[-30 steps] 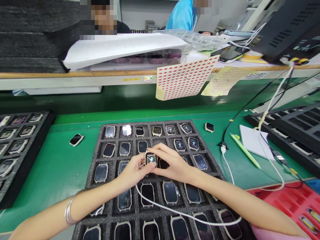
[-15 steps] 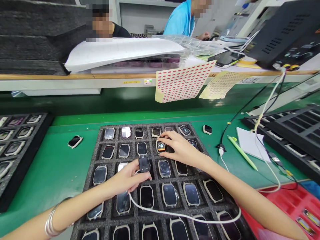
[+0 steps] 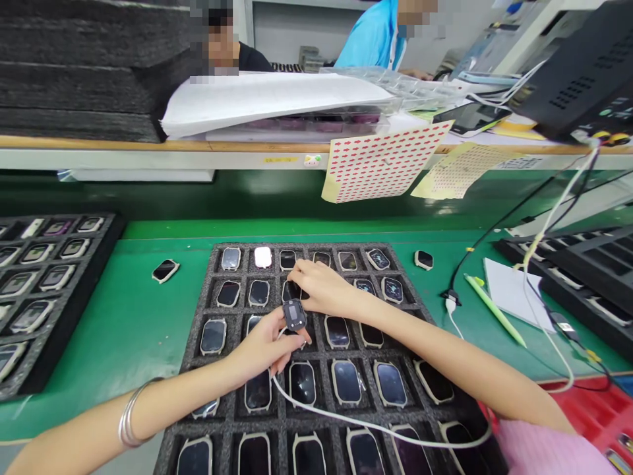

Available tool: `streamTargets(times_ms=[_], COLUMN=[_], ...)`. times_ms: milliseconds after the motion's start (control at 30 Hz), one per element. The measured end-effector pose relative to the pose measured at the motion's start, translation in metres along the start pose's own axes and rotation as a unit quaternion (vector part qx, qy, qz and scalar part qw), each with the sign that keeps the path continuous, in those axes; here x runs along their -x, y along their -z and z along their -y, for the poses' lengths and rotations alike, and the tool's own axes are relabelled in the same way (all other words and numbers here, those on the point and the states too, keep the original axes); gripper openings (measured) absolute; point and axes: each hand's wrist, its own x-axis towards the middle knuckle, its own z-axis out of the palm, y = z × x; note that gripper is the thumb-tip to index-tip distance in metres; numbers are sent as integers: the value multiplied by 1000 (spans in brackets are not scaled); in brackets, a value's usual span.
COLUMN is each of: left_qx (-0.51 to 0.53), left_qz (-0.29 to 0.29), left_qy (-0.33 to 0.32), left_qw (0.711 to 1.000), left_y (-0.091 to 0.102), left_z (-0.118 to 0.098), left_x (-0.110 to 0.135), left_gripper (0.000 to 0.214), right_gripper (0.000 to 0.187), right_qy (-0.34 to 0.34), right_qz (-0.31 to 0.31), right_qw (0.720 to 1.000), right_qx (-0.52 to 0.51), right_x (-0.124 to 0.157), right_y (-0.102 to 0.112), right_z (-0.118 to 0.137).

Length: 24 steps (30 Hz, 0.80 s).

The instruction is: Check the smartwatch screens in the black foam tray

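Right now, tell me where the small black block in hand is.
In the head view, the small black block is near the middle, held in the left hand's fingers over the watch tray, just below the right hand.

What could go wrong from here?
1. The white cable loops over watches in the foam tray; a tug might scrape or snag them.
2. The left hand holds a dark square block close to the right hand; they may knock together.
3. A loose watch lies outside the tray and could get brushed aside.
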Motion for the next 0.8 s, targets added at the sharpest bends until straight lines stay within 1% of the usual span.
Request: streamTargets(times_ms=[100, 200, 267, 300, 367, 467, 600, 733, 800], left_qx=[3, 3, 2, 4, 6, 2, 8, 22, 25], left_qz=[-2, 0, 3, 3, 3, -3, -18, -13, -6], left_qy=[1, 0, 3, 4, 4, -4, -22, -7, 2], left_qw=[1000, 1000, 1000, 1000, 1000, 1000, 1000, 1000, 1000], left_y=[1, 2, 2, 2, 1, 1, 1, 2, 2], left_z=[2, 2, 1, 0, -1, -1, -2, -2, -2], left_x=[0, 0, 1, 1, 1, 1, 2, 2, 3], left_gripper=[32, 30, 31, 33, 38, 41, 34, 32, 30], right_gripper=[33, 34, 33, 34, 38, 38, 35, 36, 38], right_qy=[-7, -10, 15, 35, 71, 91, 101, 93, 90], right_qz=[-22, -85, -116, -116, -92, -74, -97, -128, -135], right_qw=[999, 991, 979, 974, 975, 983, 982, 980, 977], right_qx=[-29, -103, -169, -190, -188, -138, -124, -123, -138], right_x=[6, 18, 29, 34, 43, 49, 47, 47, 48], right_y=[8, 21, 27, 28, 24, 10, -6, -13, -14], right_z=[-7, -10, -6, -2, 8, 20, 22, 21, 22])
